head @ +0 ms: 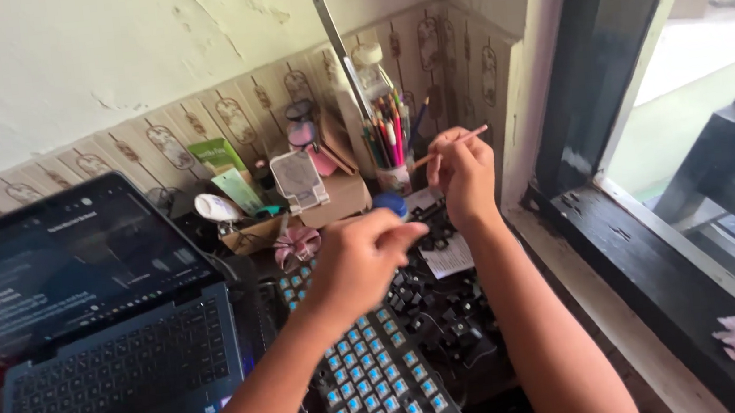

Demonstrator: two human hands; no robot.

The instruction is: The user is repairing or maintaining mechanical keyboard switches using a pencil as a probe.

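Brush [456,143], thin and pale with a reddish tip, sits pinched in the right hand [463,175], pointing to 2 o'clock beside the pencil cup [393,177]. Left hand [357,266] hovers over the keyboard [385,384], fingers [402,235] loosely curled, gripping nothing visible.

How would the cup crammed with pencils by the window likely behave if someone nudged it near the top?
The pencil cup looks top-heavy: tall pencils stand well above its rim, so it may tip. The right hand already holds a thin stick, probably light and stiff.
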